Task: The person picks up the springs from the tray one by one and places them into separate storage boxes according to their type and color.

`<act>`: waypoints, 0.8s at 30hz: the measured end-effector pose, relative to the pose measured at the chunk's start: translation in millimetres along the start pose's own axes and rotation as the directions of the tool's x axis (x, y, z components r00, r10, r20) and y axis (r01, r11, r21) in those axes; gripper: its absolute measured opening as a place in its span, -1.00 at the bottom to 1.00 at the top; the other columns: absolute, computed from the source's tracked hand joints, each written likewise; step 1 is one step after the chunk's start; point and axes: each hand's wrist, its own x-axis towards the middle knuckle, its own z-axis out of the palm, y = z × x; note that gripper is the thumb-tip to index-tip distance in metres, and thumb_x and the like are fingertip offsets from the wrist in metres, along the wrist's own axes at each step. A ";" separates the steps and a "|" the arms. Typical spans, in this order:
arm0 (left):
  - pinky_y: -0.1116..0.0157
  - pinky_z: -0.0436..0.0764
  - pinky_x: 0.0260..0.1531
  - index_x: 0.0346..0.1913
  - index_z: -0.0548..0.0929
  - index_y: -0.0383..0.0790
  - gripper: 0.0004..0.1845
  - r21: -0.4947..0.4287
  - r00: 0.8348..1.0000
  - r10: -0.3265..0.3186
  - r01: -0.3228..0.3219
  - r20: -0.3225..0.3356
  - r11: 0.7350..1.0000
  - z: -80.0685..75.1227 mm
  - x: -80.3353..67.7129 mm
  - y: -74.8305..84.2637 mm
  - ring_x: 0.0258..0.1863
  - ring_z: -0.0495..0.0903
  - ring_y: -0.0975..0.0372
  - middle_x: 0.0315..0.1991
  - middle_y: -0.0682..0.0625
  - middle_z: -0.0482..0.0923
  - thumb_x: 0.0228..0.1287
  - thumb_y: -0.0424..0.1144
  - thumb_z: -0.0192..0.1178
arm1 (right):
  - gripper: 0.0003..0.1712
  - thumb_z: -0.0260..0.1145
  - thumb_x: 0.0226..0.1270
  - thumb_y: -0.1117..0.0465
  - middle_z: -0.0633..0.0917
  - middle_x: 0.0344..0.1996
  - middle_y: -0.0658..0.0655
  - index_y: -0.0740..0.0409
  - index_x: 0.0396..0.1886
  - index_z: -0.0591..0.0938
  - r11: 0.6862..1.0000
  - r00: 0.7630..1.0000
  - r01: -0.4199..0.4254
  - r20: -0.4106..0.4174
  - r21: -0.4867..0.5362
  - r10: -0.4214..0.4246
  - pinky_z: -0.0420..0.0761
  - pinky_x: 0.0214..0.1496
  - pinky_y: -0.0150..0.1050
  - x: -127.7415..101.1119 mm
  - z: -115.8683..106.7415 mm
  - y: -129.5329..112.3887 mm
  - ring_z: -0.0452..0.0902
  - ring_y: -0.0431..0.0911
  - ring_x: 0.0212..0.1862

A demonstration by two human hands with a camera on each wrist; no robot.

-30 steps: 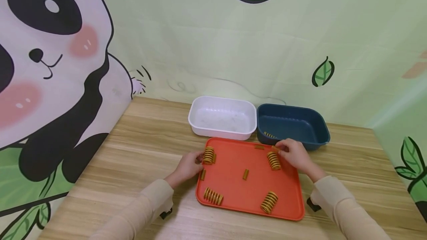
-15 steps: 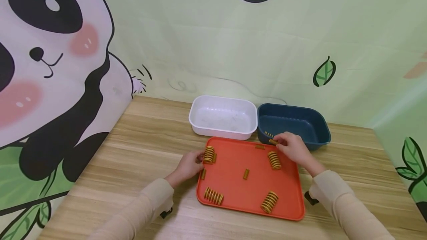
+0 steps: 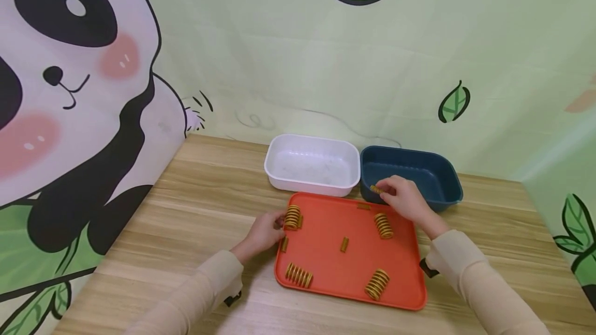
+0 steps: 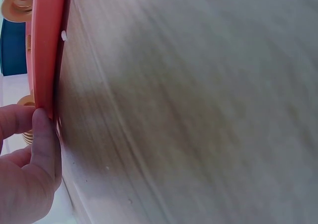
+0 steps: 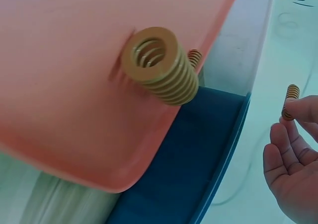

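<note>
An orange tray [image 3: 326,268] lies on the wooden table with several yellow coil springs on it, both big and small. My right hand [image 3: 382,191] pinches a small spring [image 3: 376,189] over the near left corner of the blue bin [image 3: 442,177]. The right wrist view shows that small spring [image 5: 289,102] between the fingertips of my right hand [image 5: 290,113], above the blue bin [image 5: 194,154]. My left hand [image 3: 278,221] grips the tray's left rim beside a big spring [image 3: 292,217]. In the left wrist view its fingers [image 4: 43,144] press on the tray's rim [image 4: 45,60].
A white bin [image 3: 284,174] stands behind the tray, left of the blue one. On the tray lie big springs [image 3: 384,225], [image 3: 298,274], [image 3: 377,283] and small ones [image 3: 344,244], [image 3: 283,244], [image 3: 363,206]. Walls with a panda picture close in the back and left.
My right hand has lifted the small spring from the tray's far right corner and carried it back over the blue bin. The left hand has stayed at the tray's rim.
</note>
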 end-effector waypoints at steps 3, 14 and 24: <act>0.36 0.50 -0.44 -0.03 0.54 -0.33 -0.50 -0.025 1.000 0.025 -0.025 0.011 0.999 -0.3 0.1 -2.5 -0.40 0.48 0.20 -0.42 -0.09 0.54 -0.20 -0.56 0.13 | -0.75 0.21 0.09 0.37 0.59 -0.32 0.22 0.29 -0.18 0.59 1.000 1.000 -0.016 0.009 0.009 0.016 0.55 -0.22 -0.10 4.2 0.0 -3.0 0.45 0.00 -0.30; 0.39 0.48 -0.48 0.00 0.52 -0.36 -0.49 -0.026 1.000 0.022 -0.022 0.018 0.999 -0.5 -0.4 -1.4 -0.44 0.46 0.21 -0.46 -0.09 0.51 -0.19 -0.56 0.13 | -0.75 0.21 0.11 0.35 0.58 -0.36 0.21 0.30 -0.17 0.59 1.000 1.000 0.010 -0.018 0.013 -0.010 0.51 -0.27 -0.18 16.8 2.9 -8.4 0.43 -0.03 -0.33; 0.41 0.48 -0.49 0.00 0.52 -0.36 -0.50 -0.008 1.000 0.002 -0.002 0.005 1.000 -0.1 0.2 -0.3 -0.45 0.46 0.23 -0.46 -0.07 0.51 -0.17 -0.55 0.15 | -0.76 0.19 0.12 0.37 0.58 -0.34 0.22 0.29 -0.17 0.59 0.998 0.999 -0.005 -0.037 0.055 0.007 0.51 -0.30 -0.21 30.5 7.0 -11.8 0.43 -0.02 -0.33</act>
